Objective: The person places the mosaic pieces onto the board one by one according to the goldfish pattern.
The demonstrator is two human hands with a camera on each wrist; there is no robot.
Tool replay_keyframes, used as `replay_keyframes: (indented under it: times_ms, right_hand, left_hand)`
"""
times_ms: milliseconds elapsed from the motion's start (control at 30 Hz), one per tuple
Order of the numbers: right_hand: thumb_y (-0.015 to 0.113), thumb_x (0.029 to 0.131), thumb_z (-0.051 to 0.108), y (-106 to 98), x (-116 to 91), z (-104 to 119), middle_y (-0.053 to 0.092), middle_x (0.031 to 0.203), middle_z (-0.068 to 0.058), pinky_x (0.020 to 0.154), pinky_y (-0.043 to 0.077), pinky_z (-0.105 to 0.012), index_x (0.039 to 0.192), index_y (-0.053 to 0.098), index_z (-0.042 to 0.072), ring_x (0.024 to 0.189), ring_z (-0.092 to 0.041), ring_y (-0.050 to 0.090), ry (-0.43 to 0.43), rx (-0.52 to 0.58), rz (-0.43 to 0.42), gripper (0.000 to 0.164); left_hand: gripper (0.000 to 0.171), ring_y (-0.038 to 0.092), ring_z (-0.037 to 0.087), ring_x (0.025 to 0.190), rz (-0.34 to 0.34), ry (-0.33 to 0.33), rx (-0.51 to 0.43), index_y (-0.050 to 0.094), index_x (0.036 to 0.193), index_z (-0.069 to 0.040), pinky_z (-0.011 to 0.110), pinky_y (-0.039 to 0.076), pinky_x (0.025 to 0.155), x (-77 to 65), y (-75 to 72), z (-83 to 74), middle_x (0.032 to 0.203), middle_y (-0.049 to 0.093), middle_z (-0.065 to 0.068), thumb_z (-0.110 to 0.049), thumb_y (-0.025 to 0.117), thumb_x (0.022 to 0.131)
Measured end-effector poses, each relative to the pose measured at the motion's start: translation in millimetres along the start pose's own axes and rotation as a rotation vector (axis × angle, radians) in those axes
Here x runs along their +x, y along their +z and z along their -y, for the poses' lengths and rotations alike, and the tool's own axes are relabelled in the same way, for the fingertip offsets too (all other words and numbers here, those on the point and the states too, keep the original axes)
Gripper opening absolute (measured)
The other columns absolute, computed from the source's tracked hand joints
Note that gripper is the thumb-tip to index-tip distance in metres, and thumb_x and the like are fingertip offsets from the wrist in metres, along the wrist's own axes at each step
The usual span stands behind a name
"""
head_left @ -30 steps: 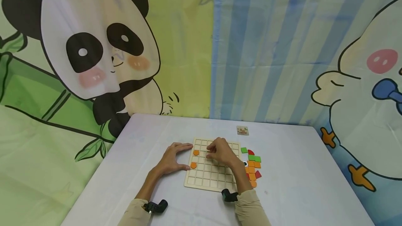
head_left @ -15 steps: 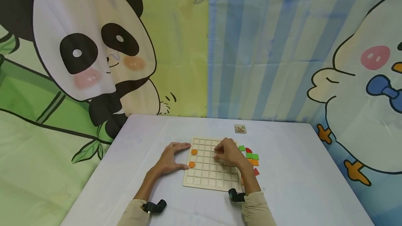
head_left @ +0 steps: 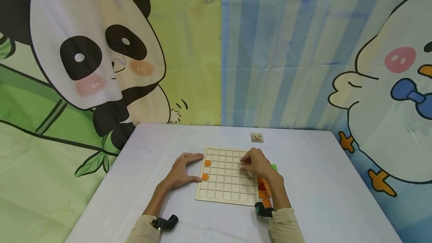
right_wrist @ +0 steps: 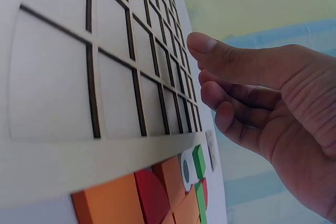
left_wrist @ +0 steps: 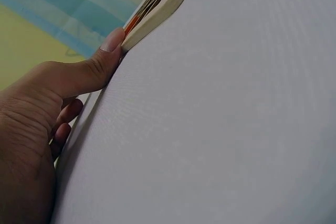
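A pale wooden grid board lies flat on the white table. Two orange discs, an upper disc and a lower disc, sit in cells near its left edge. My left hand is spread beside that edge, thumb and forefinger touching it; in the left wrist view the thumb rests against the board's rim. Above the board's right side hovers my right hand, its fingers loosely curled. Nothing shows between thumb and fingers in the right wrist view. Beyond the right edge lie orange pieces, partly hidden by the right arm.
Among the loose pieces are a red piece, a green piece and a white piece with a dark spot. A small patterned card lies behind the board. Printed cloth hangs behind the table.
My right hand has moved rightward across the board, from its middle toward the right edge, covering more of the loose pieces. The left hand stays at the left edge. The head view has shifted slightly.
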State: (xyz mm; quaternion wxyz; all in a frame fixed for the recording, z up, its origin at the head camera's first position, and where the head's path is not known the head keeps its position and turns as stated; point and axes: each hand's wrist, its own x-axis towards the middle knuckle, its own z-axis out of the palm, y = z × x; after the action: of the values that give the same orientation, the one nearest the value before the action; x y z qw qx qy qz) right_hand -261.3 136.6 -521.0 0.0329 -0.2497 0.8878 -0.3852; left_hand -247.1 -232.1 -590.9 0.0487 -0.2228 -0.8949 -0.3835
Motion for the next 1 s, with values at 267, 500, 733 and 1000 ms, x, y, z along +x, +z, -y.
replay_keyframes:
  times_ms: [267, 500, 733, 1000]
  right_hand:
    - [0.094, 0.082, 0.002, -8, -10, -5, 0.082, 0.095, -0.016, 0.07, 0.061, -0.026, 0.106, 0.084, -0.007, 0.075, -0.013, 0.07, 0.02, -0.024, -0.001, 0.028]
    - [0.094, 0.082, 0.002, -16, -20, -13, 0.08, 0.09, -0.012, 0.069, 0.058, -0.024, 0.106, 0.084, -0.005, 0.073, -0.011, 0.065, 0.057, -0.05, -0.007, 0.027]
    - [0.093, 0.082, 0.002, -32, -34, -18, 0.079, 0.087, -0.008, 0.067, 0.057, -0.024, 0.105, 0.084, -0.005, 0.072, -0.014, 0.063, 0.132, -0.052, 0.001, 0.025]
    - [0.092, 0.083, 0.0, -47, -52, -24, 0.077, 0.083, -0.007, 0.063, 0.055, -0.024, 0.1, 0.084, -0.005, 0.069, -0.016, 0.062, 0.197, -0.067, 0.02, 0.02]
  left_hand:
    - [0.092, 0.054, 0.032, 0.143, -0.003, 0.01, 0.009, 0.067, 0.152, -0.021, 0.066, 0.038, 0.117, -0.2, 0.4, 0.3, 0.159, 0.064, 0.001, -0.045, 0.102, 0.07]
    - [0.093, 0.054, 0.032, 0.143, -0.005, 0.01, 0.015, 0.067, 0.152, -0.022, 0.066, 0.038, 0.117, 0.0, 0.6, -0.3, 0.159, 0.064, -0.001, -0.047, 0.102, 0.07]
    - [0.093, 0.054, 0.031, 0.143, 0.001, -0.004, 0.014, 0.066, 0.152, -0.023, 0.066, 0.037, 0.118, 0.7, 0.8, 0.1, 0.16, 0.063, -0.002, -0.047, 0.102, 0.07]
    - [0.093, 0.054, 0.03, 0.143, 0.002, -0.013, 0.016, 0.067, 0.152, -0.025, 0.064, 0.038, 0.118, 0.0, 0.6, 0.8, 0.159, 0.064, -0.002, -0.048, 0.103, 0.069]
